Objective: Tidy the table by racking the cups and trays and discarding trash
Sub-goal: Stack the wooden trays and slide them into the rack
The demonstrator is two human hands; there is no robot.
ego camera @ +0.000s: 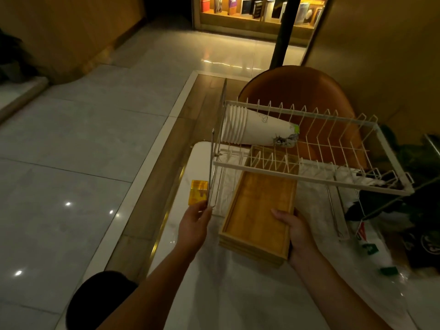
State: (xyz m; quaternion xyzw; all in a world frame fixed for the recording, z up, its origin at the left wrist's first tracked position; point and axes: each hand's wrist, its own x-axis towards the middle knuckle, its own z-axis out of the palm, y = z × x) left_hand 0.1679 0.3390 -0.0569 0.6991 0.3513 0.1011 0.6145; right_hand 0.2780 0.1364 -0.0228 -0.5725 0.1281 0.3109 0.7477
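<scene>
Gripping the near end of the stack of shallow rectangular wooden trays (259, 210), my right hand (295, 232) had its thumb laid on the top tray's floor and its fingers curled round the end underneath. The stack lay lengthwise away from me, tilted, with its near end lifted off the white marble table (238, 294) and its far end pushed in under the upper tier of the two-tier white wire dish rack (309, 173), among the lower tier's prongs.

My left hand (194, 225) was at the rack's left side, thumb and fingertips closed together on the bottom of the thin metal side frame; in that dim light it looked like a pinch, though I could not be sure how firm. Just beside that hand, on the table's edge, sat a small amber-yellow box (198, 191).

On the upper tier a nested stack of white paper cups (252, 127) lay on its side, rims to the left. An orange round-backed chair (297, 86) stood behind the rack, and a clear plastic bag (371, 246) lay on the table to my right
</scene>
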